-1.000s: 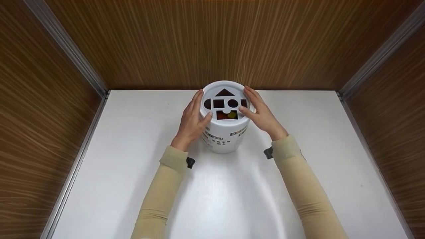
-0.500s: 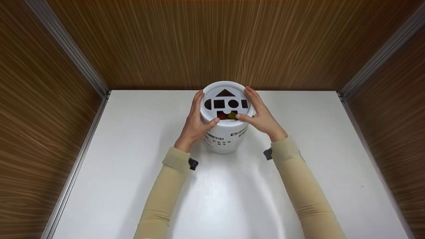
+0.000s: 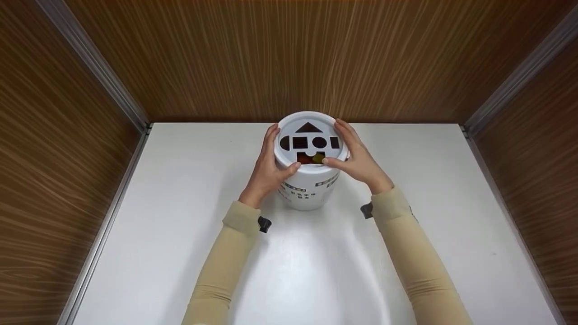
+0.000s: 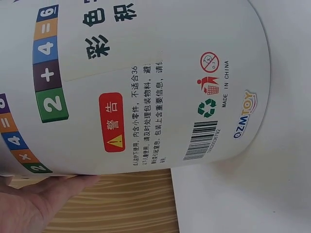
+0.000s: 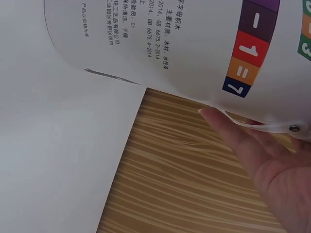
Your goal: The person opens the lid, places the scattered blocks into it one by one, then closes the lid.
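Note:
A white bucket (image 3: 311, 203) with printed sums and Chinese lettering stands upright near the back of the white table. Its white lid (image 3: 289, 129) has cut-outs: a triangle, a square, a circle, a half circle and others. Through the front slot show a yellow piece (image 3: 318, 158) and something reddish. My left hand (image 3: 268, 171) grips the top on the left, fingers along the side and thumb on the lid's front edge. On the right, my right hand (image 3: 361, 160) holds it the same way. A white handle (image 5: 257, 127) lies by the right fingers in the right wrist view.
The white table (image 3: 307, 280) is bounded by wood-grain panels: a back wall (image 3: 235, 58) close behind the bucket, a left wall (image 3: 45, 135) and a right wall (image 3: 537, 126). Metal strips (image 3: 104, 72) run along the corners.
Both thumbs have shifted to the lid's front edge: the left one moved right, the right one slid down off the small rectangular cut-out. The bucket has hardly moved.

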`<action>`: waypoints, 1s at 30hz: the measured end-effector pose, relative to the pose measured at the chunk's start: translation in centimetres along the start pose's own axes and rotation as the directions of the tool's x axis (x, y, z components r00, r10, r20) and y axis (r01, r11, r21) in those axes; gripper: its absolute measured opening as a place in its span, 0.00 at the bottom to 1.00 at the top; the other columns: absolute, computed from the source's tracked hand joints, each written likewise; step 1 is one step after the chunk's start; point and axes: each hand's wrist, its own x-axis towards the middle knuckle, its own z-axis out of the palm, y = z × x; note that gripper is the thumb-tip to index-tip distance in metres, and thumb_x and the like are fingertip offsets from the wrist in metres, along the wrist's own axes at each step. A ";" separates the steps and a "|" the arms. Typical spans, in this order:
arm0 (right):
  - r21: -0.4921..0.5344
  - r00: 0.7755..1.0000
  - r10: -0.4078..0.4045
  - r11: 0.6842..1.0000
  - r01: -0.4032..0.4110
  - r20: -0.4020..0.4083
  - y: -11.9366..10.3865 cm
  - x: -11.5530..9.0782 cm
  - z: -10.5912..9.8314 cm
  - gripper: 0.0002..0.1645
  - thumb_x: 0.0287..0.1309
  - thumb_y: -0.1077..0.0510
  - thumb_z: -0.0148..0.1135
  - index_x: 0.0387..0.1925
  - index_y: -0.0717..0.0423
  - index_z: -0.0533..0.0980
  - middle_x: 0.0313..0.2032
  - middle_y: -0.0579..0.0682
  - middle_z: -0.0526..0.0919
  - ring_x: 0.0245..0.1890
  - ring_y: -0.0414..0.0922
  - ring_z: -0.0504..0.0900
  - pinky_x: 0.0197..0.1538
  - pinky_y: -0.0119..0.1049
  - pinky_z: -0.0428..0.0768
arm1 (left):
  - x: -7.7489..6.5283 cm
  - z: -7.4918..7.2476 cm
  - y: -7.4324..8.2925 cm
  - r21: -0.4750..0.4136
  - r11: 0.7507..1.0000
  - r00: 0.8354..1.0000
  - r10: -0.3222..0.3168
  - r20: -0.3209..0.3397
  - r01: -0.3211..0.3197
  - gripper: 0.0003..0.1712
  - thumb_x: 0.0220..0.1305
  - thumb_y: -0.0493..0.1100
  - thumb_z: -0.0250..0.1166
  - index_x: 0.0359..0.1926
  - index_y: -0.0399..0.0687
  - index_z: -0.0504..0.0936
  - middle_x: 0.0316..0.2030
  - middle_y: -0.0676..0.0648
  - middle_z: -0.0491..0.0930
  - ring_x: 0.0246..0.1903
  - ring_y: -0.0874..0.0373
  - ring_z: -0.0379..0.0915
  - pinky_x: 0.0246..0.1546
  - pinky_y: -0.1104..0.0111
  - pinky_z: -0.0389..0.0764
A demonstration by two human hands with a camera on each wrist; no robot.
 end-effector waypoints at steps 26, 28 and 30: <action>-0.001 0.999 -0.026 1.000 0.026 -0.031 0.1 -2.7 -0.9 0.58 0.51 0.50 0.74 0.76 0.52 0.52 0.76 0.46 0.48 0.74 0.49 0.50 0.72 0.55 0.52 | -0.8 1.3 0.9 -0.004 1.000 0.999 0.012 0.053 -0.012 0.62 0.48 0.72 0.64 0.77 0.55 0.46 0.76 0.57 0.40 0.73 0.61 0.42 0.70 0.53 0.54; -0.010 0.999 -0.024 1.000 0.024 -0.037 0.2 -2.8 -0.8 0.58 0.51 0.49 0.74 0.76 0.51 0.52 0.76 0.46 0.49 0.73 0.48 0.50 0.72 0.55 0.51 | -0.9 1.3 1.0 -0.001 1.000 0.998 -0.002 0.060 0.002 0.61 0.48 0.72 0.64 0.77 0.57 0.46 0.76 0.58 0.40 0.73 0.62 0.41 0.70 0.53 0.53; -0.014 0.999 -0.030 0.999 0.030 -0.040 0.2 -2.9 -0.8 0.58 0.51 0.48 0.74 0.76 0.52 0.52 0.75 0.46 0.49 0.73 0.49 0.50 0.72 0.56 0.51 | -0.9 1.2 1.1 0.012 1.000 0.998 -0.016 0.068 0.015 0.62 0.48 0.73 0.64 0.77 0.58 0.45 0.76 0.58 0.39 0.73 0.62 0.40 0.70 0.52 0.53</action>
